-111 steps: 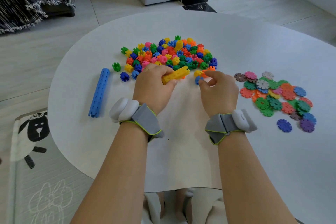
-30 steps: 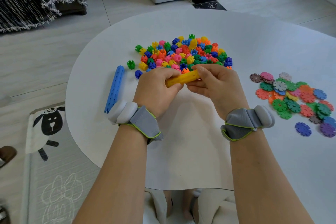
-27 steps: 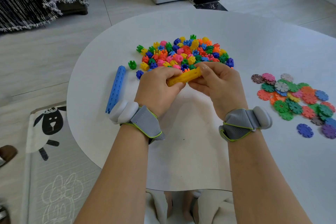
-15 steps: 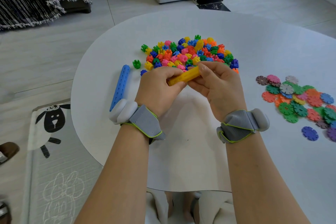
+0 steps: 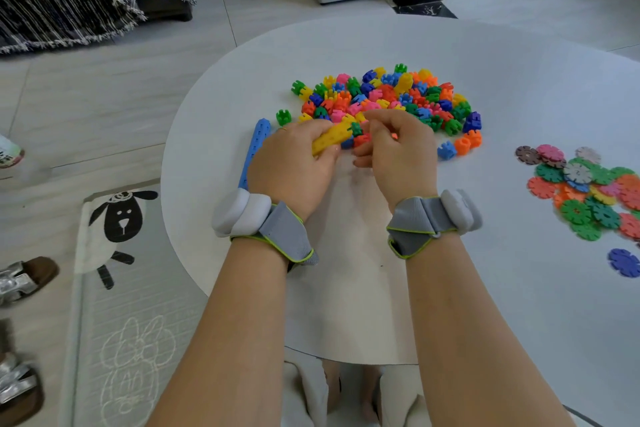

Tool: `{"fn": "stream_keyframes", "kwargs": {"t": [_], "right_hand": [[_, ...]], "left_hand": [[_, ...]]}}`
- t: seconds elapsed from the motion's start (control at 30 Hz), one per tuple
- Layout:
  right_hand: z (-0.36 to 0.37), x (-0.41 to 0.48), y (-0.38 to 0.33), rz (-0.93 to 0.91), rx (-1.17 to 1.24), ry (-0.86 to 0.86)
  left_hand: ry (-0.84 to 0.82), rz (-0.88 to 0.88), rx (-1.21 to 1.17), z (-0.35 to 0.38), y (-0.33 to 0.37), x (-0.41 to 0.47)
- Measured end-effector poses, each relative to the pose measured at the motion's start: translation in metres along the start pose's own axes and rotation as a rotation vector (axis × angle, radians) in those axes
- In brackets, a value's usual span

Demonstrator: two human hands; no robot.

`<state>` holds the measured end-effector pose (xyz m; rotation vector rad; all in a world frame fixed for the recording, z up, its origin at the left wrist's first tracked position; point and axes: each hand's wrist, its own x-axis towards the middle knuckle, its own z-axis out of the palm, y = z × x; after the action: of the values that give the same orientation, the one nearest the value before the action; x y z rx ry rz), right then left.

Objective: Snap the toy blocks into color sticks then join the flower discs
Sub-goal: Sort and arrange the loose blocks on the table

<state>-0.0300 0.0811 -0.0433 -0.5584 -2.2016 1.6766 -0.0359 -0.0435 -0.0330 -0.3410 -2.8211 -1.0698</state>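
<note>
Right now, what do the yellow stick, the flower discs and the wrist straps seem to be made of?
Yellow stick: likely hard moulded plastic; bright even colour, slight sheen, crisp edges. Flower discs: probably thin rigid plastic; flat, with notched rims. Wrist straps: grey woven fabric with green edging, matte; the white pod looks like smooth plastic.

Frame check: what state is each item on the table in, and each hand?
yellow stick: snapped together, gripped in left hand.
right hand: fingers curled at the pile's edge; any hold unclear.
blue stick: assembled, lying flat on table.
loose blocks: unsnapped, heaped.
flower discs: unjoined, overlapping; one blue disc apart.
</note>
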Motion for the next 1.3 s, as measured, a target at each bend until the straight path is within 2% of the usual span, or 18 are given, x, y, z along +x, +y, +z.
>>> {"fn": "stream_keyframes", "kwargs": {"t": [0.13, 0.27, 0.43, 0.83, 0.93, 1.03, 1.1, 1.2, 1.3], "right_hand": [[0.011, 0.005, -0.006, -0.229, -0.384, 0.010], [0.027, 0.008, -0.008, -0.216, -0.630, 0.034], [0.050, 0.006, -0.009, -0.272, -0.695, 0.072], [0.073, 0.021, -0.004, -0.136, -0.862, -0.029], [0.074, 0.020, -0.006, -0.166, -0.783, 0.021], [0.067, 0.019, -0.014, -0.277, -0.590, 0.146], [0.061, 0.017, -0.019, -0.343, -0.504, 0.122], [0.051, 0.009, -0.022, -0.278, -0.439, 0.029], [0.043, 0.000, -0.023, -0.171, -0.232, 0.030]], "left_hand": [[0.092, -0.046, 0.100, -0.010, -0.014, 0.002], [0.137, -0.083, 0.104, -0.014, -0.025, 0.005], [0.144, -0.121, 0.140, -0.016, -0.030, 0.007], [0.136, -0.163, 0.106, -0.023, -0.042, 0.014], [0.131, -0.154, 0.092, -0.023, -0.042, 0.014], [0.143, -0.144, 0.073, -0.022, -0.043, 0.014], [0.142, -0.139, 0.083, -0.022, -0.043, 0.015], [0.118, -0.117, 0.094, -0.020, -0.038, 0.013], [0.101, -0.083, 0.058, -0.018, -0.033, 0.010]]}}
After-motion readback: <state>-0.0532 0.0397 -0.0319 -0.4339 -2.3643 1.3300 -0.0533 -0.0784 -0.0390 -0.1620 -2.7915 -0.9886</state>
